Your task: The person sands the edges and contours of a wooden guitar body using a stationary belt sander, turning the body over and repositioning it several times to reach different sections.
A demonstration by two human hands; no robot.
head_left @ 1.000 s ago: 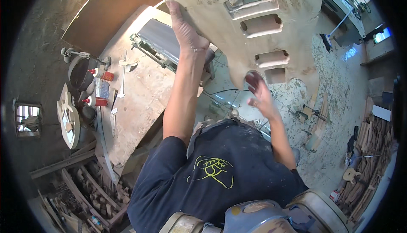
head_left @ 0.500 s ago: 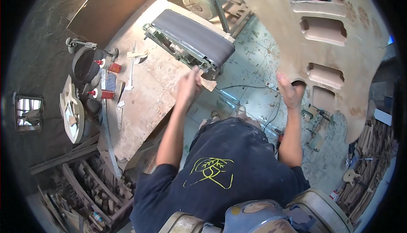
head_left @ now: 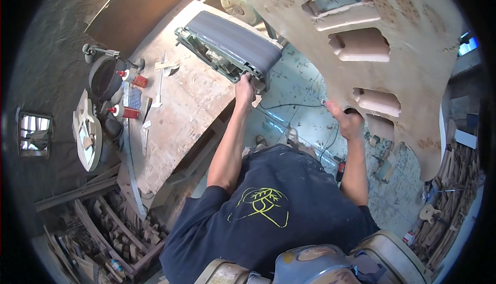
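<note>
Hands held apart. Flat, pale wooden guitar body with rectangular cutouts (head_left: pixel 367 74), at 2 o'clock, is gripped at its lower edge by the right hand (head_left: pixel 352 124). Near corner of the grey-belted, green-framed metal sander (head_left: pixel 232 36), 12 o'clock, is touched by the left hand (head_left: pixel 245 91); grip unclear. Two red-and-white plastic bottles (head_left: pixel 135 79) are seen at 10.

Open middle gap, sander (head_left: pixel 230 38) blocking left, wooden body (head_left: pixel 413 77) right; cable (head_left: pixel 294 105) below
</note>
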